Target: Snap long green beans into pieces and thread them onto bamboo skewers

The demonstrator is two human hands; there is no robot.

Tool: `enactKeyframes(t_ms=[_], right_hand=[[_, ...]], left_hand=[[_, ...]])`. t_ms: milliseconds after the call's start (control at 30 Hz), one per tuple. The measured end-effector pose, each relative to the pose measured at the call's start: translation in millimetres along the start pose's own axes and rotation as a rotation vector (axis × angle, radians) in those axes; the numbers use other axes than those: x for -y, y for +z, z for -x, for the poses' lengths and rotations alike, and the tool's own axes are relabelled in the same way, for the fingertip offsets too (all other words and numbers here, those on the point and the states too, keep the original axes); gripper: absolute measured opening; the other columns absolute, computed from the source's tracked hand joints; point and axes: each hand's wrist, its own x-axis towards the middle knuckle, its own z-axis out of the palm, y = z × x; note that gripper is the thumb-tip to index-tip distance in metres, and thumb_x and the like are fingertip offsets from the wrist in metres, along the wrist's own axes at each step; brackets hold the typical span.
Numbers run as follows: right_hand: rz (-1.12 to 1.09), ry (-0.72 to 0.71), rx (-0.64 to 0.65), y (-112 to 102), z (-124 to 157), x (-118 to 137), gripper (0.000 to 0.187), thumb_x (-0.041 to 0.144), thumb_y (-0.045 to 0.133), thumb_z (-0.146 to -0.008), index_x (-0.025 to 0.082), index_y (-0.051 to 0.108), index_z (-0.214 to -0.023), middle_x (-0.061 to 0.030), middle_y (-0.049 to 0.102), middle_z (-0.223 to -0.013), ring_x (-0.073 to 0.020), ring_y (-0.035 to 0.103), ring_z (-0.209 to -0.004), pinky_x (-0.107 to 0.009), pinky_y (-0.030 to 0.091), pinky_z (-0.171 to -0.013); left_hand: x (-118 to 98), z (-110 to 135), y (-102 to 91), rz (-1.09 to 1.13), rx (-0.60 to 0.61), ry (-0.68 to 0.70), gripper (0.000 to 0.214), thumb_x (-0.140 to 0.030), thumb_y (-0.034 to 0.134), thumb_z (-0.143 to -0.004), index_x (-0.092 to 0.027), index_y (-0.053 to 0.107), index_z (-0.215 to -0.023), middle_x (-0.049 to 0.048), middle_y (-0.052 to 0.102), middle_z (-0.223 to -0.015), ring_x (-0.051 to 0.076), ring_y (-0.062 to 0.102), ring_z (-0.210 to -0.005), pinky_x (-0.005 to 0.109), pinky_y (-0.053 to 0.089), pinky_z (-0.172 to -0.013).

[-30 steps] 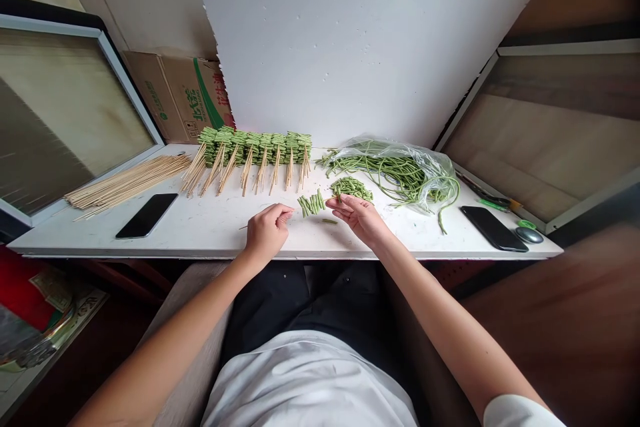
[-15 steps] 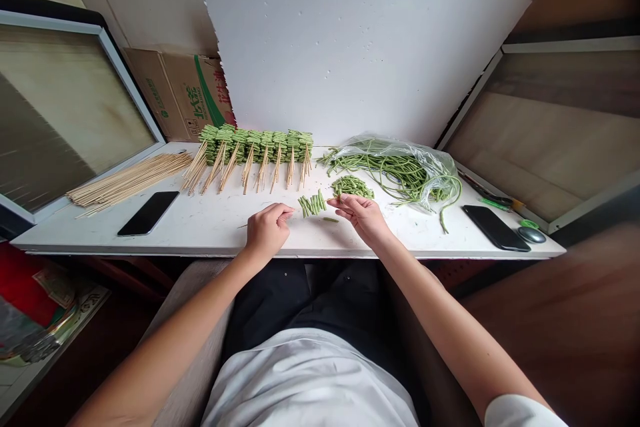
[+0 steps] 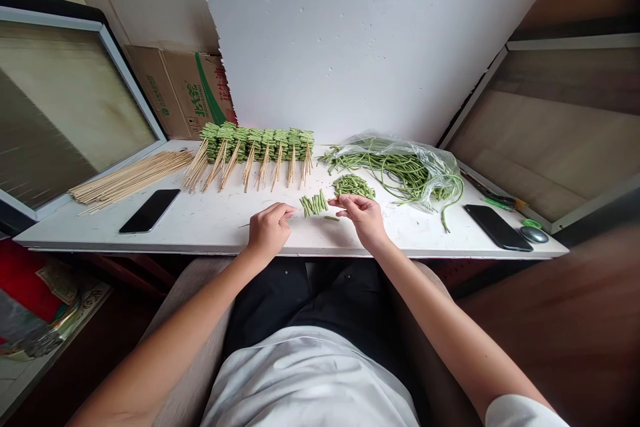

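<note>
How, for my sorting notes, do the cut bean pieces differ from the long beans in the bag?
The cut bean pieces are short and straight; the long beans are curving strands. The cut pieces sit in a small heap on the tabletop; the long beans lie tangled in a clear plastic bag. Both are green.

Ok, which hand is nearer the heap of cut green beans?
Right. The right hand sits at the near edge of the heap of cut green beans; the left hand, holding a bamboo skewer, is farther left, with a small bunch of bean pieces between.
</note>
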Motion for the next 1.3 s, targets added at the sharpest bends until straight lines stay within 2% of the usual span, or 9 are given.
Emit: enactKeyframes(t_ms=[100, 200, 400, 600, 800, 967, 1167, 1300], right_hand=[[0.036, -0.046, -0.016, 2.4, 2.1, 0.3, 0.036, 0.055, 0.086, -0.081, 0.020, 0.083, -0.092, -0.0109, 0.084, -0.097, -0.0298, 0.080, -0.102, -0.038, 0.066, -0.080], [0.027, -0.056, -0.014, 4.2, 3.7, -0.1, 0.037, 0.056, 0.087, -0.080, 0.021, 0.084, -0.092, -0.0110, 0.084, -0.101, -0.0306, 0.079, -0.105, -0.041, 0.066, -0.087], [-0.061, 0.029, -0.044, 8.2, 6.1, -5.0, 0.040, 0.057, 0.091, -0.075, 0.021, 0.083, -0.089, -0.0109, 0.084, -0.104, -0.0306, 0.078, -0.110, -0.047, 0.063, -0.102], [-0.146, 0.059, -0.029, 9.8, 6.3, -12.9, 0.037, 0.056, 0.091, -0.075, 0.021, 0.083, -0.086, -0.0101, 0.083, -0.102, -0.0288, 0.078, -0.110, -0.045, 0.064, -0.102], [-0.124, 0.061, -0.063, 18.2, 12.2, -17.7, 0.035, 0.051, 0.096, -0.069, 0.020, 0.083, -0.079, -0.0039, 0.079, -0.084, -0.0220, 0.077, -0.087, -0.045, 0.064, -0.102], [-0.167, 0.075, -0.040, 24.0, 15.8, -11.3, 0.034, 0.049, 0.095, -0.071, 0.020, 0.085, -0.087, -0.0036, 0.080, -0.089, -0.0211, 0.077, -0.090, -0.043, 0.063, -0.104], [-0.165, 0.126, -0.062, 18.7, 9.1, -4.6, 0.042, 0.057, 0.089, -0.076, 0.019, 0.084, -0.094, -0.0105, 0.081, -0.110, -0.0298, 0.078, -0.109, -0.042, 0.066, -0.096], [-0.003, 0.082, -0.031, 5.8, -0.1, 1.3, 0.043, 0.061, 0.074, -0.089, 0.021, 0.083, -0.099, -0.0124, 0.082, -0.111, -0.0304, 0.077, -0.109, -0.038, 0.064, -0.079]], left_hand=[[1.5, 0.3, 0.7, 0.028, 0.007, 0.023, 0.040, 0.005, 0.049, -0.082, -0.021, 0.077, -0.095, 0.0014, 0.080, -0.086, 0.019, 0.078, -0.082, 0.027, 0.057, -0.070], [2.4, 1.1, 1.9, 0.026, 0.014, 0.019, 0.040, 0.005, 0.049, -0.082, -0.021, 0.076, -0.095, 0.0018, 0.080, -0.087, 0.019, 0.078, -0.083, 0.027, 0.057, -0.070], [2.7, 2.8, 2.9, 0.011, -0.019, 0.052, 0.037, 0.007, 0.049, -0.079, -0.020, 0.073, -0.088, 0.0013, 0.079, -0.085, 0.019, 0.078, -0.082, 0.026, 0.055, -0.068], [2.9, 2.6, 3.2, 0.007, -0.046, 0.085, 0.037, 0.008, 0.048, -0.078, -0.020, 0.071, -0.086, 0.0012, 0.079, -0.084, 0.019, 0.077, -0.080, 0.026, 0.055, -0.068], [-2.8, -0.4, -0.6, 0.026, -0.045, 0.116, 0.041, 0.009, 0.048, -0.078, -0.021, 0.073, -0.089, 0.0014, 0.080, -0.086, 0.018, 0.077, -0.081, 0.026, 0.056, -0.068], [-5.1, -4.6, -4.7, 0.049, -0.059, 0.068, 0.039, 0.008, 0.049, -0.080, -0.021, 0.073, -0.089, 0.0005, 0.079, -0.085, 0.018, 0.078, -0.082, 0.026, 0.056, -0.069], [-3.3, -4.7, -2.2, 0.039, 0.010, -0.087, 0.033, 0.002, 0.053, -0.083, -0.022, 0.075, -0.090, 0.0007, 0.081, -0.085, 0.020, 0.078, -0.082, 0.028, 0.057, -0.072], [0.2, -4.7, -0.5, 0.034, 0.047, -0.147, 0.029, -0.002, 0.056, -0.086, -0.023, 0.075, -0.091, 0.0013, 0.081, -0.087, 0.021, 0.078, -0.083, 0.029, 0.057, -0.074]])
